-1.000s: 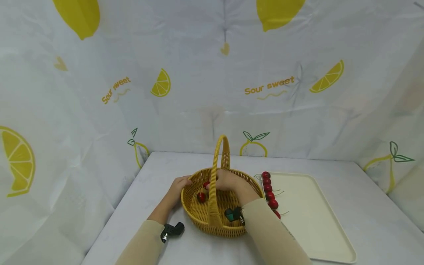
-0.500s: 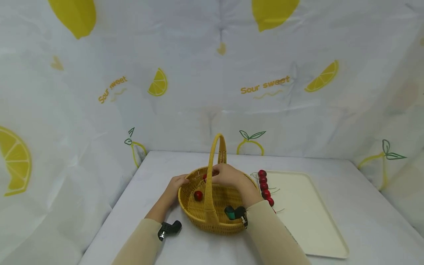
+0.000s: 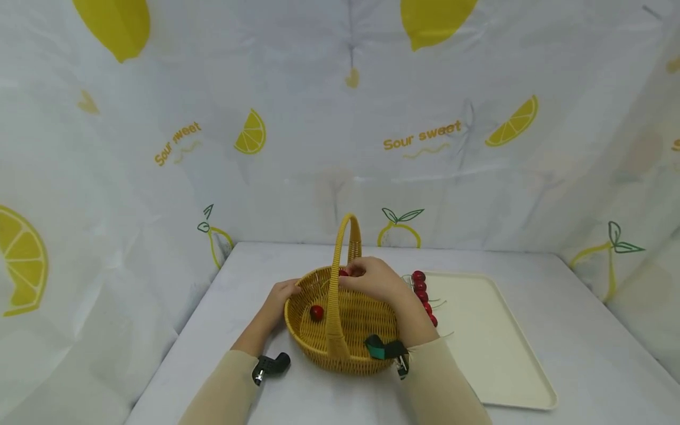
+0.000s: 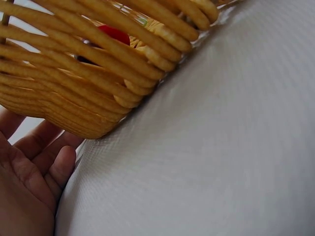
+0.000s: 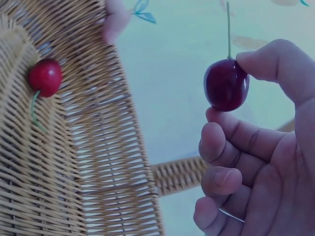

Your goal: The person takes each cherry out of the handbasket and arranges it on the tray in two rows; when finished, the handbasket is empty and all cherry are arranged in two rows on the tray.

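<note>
A yellow woven basket (image 3: pixel 356 365) with an upright handle stands on the white table. At its left side my left hand (image 3: pixel 274 302) grips the rim; in the left wrist view some fingers (image 4: pixel 42 140) lie against the outside wall. My right hand (image 3: pixel 376 280) is over the back of the basket, right of the handle. Between its thumb and index finger it pinches a dark red cherry (image 5: pixel 224 88) by top and bottom, stem upward. A second red cherry (image 3: pixel 316 313) lies inside the basket on the left, its green stem showing in the right wrist view.
Right of the basket lies a cream rectangular tray (image 3: pixel 489 342). Several red cherries (image 3: pixel 421 285) stand in a row along its left edge, partly behind my right forearm. A lemon-print cloth (image 3: pixel 297 177) hangs behind and beside the table.
My right hand has lifted the cherry from inside the basket up to about the rim's height and moved slightly right. The left hand stays on the rim.
</note>
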Motion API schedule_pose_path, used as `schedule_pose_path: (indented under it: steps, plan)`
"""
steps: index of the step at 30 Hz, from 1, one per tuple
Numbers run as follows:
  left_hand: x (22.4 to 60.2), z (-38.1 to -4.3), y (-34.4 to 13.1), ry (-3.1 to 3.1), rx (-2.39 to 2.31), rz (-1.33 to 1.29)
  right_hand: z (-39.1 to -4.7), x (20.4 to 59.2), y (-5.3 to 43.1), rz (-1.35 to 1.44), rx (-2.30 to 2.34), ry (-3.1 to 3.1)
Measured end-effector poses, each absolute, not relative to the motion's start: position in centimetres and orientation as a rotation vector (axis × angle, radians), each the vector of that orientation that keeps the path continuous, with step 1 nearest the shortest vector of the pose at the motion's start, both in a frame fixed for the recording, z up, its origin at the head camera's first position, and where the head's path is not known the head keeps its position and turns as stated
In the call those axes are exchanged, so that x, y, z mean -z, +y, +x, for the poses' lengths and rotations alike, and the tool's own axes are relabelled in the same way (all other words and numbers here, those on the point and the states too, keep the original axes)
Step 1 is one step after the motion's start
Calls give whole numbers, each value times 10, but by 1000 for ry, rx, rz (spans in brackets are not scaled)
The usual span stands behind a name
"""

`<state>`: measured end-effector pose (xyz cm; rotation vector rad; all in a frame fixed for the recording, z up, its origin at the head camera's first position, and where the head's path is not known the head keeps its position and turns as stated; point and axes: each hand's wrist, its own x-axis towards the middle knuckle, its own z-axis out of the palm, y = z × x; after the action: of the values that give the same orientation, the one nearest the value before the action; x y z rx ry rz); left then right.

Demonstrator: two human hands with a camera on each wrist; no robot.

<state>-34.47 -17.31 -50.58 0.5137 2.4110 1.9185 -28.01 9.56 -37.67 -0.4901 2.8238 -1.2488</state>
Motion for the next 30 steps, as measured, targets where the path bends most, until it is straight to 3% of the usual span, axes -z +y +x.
schedule_pose_path:
  steps: [30]
  plan:
    - [509,-347,-177,2415,-1892,509,-192,378,162,-78,1410,2965]
